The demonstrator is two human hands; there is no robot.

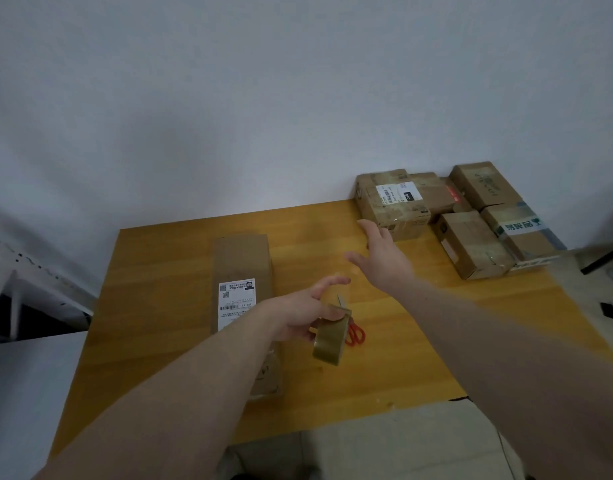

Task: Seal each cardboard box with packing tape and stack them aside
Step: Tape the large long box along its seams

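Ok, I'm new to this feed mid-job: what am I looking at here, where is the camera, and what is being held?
No machine here: a person works with bare hands, filmed by one camera on their head that looks down at a wooden table. The left hand holds a roll of packing tape. The right hand is open and empty, stretched toward a labelled box in a group of boxes at the far right corner. A long box with a label lies flat on the left. Red-handled scissors lie behind the tape.
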